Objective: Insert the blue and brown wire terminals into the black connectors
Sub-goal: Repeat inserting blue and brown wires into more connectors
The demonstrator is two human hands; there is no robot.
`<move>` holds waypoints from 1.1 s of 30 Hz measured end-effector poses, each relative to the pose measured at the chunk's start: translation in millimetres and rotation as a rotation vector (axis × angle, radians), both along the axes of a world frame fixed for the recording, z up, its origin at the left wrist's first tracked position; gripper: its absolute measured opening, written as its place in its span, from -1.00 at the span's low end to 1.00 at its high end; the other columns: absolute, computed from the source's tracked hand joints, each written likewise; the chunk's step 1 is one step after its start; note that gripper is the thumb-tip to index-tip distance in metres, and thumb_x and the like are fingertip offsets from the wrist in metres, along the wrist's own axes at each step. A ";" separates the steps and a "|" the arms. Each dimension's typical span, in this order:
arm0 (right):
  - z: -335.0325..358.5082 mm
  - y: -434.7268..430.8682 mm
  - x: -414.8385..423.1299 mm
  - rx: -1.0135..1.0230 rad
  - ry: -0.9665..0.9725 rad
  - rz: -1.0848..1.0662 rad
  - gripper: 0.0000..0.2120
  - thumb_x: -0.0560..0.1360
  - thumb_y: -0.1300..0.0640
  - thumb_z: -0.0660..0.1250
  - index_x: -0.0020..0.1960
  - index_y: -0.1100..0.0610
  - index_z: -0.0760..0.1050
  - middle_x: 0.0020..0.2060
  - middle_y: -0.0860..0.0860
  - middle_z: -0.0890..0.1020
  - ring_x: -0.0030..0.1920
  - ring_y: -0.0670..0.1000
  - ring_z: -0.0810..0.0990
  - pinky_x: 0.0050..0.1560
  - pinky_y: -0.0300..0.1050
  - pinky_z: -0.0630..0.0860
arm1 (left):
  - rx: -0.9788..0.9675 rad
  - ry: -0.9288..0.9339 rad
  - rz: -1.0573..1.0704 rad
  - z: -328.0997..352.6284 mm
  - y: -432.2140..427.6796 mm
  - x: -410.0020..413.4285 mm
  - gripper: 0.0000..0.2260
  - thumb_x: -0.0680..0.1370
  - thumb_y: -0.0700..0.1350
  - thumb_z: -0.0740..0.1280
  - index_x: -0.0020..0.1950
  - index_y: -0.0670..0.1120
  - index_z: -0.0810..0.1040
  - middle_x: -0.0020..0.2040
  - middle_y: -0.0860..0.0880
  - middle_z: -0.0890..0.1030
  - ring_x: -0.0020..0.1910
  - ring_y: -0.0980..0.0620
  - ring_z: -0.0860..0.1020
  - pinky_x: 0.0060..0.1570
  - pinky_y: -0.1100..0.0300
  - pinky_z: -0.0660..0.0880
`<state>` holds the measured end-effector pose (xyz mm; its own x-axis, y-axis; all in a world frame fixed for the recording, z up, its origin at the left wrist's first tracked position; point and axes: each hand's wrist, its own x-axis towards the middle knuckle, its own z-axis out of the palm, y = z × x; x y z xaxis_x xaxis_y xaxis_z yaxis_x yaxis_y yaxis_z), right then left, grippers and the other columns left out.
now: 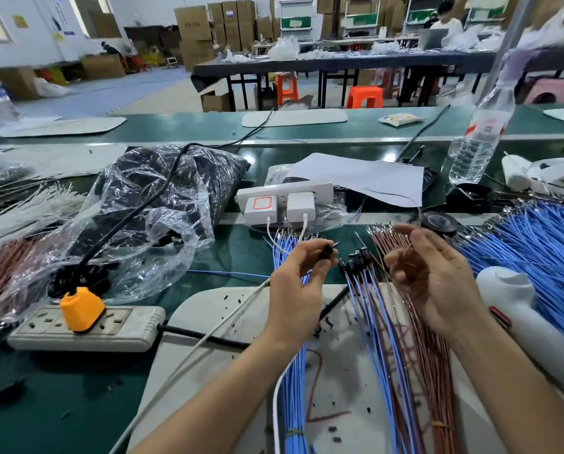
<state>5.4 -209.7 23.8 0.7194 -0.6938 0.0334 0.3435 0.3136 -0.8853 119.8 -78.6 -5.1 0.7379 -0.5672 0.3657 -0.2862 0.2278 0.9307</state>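
Now | left hand [295, 283] pinches black connector [326, 253] below white chargers [279, 206] | right hand [436, 283] below-right of chargers, grip: we cannot tell | we'd square a brown wire [392, 249] terminal to cavity, push straight

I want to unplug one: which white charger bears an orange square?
The left charger on the white power strip; the right charger beside it is plain white.

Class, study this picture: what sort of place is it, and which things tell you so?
Probably a factory assembly workshop for wiring. Bundles of blue wires and brown wires lie on a long green workbench, the left hand pinches a black connector, and cardboard boxes are stacked at the back.
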 end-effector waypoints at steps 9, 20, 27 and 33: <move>12.6 19.7 0.8 -0.283 -0.115 -0.091 -0.79 0.53 0.15 0.19 0.06 0.16 0.56 -0.27 0.06 0.66 -0.27 -0.01 0.62 -0.18 -0.24 0.59 | 0.104 -0.122 -0.079 1.5 1.2 -2.0 -0.70 0.53 -0.44 0.26 0.01 -0.02 0.50 0.03 0.01 0.64 0.08 0.19 0.58 0.15 0.36 0.44; 12.1 35.5 1.7 -0.715 -0.089 -0.268 -0.82 0.62 0.09 0.12 0.06 0.05 0.50 -0.24 0.07 0.65 -0.29 0.08 0.67 -0.24 -0.11 0.62 | 0.166 -0.196 -0.058 1.3 1.7 -1.9 -0.70 0.54 -0.37 0.29 -0.03 0.06 0.49 -0.05 0.10 0.61 0.02 0.21 0.56 0.12 0.33 0.46; 7.8 37.3 3.8 -0.775 -0.065 -0.273 -0.81 0.62 0.11 0.13 0.08 0.07 0.51 -0.25 0.06 0.65 -0.29 0.07 0.67 -0.23 -0.14 0.61 | 0.184 -0.208 -0.047 2.4 1.3 -2.5 -0.82 0.55 -0.33 0.30 0.02 -0.07 0.54 -0.06 0.04 0.62 0.00 0.17 0.56 0.11 0.28 0.47; 6.7 37.4 4.0 -0.806 -0.041 -0.318 -0.81 0.62 0.12 0.12 0.09 0.07 0.51 -0.22 0.10 0.64 -0.27 0.04 0.67 -0.22 -0.14 0.62 | 0.197 -0.228 -0.039 3.5 2.2 -3.1 -0.83 0.54 -0.33 0.31 0.05 -0.10 0.56 -0.04 0.04 0.62 0.02 0.19 0.55 0.12 0.32 0.45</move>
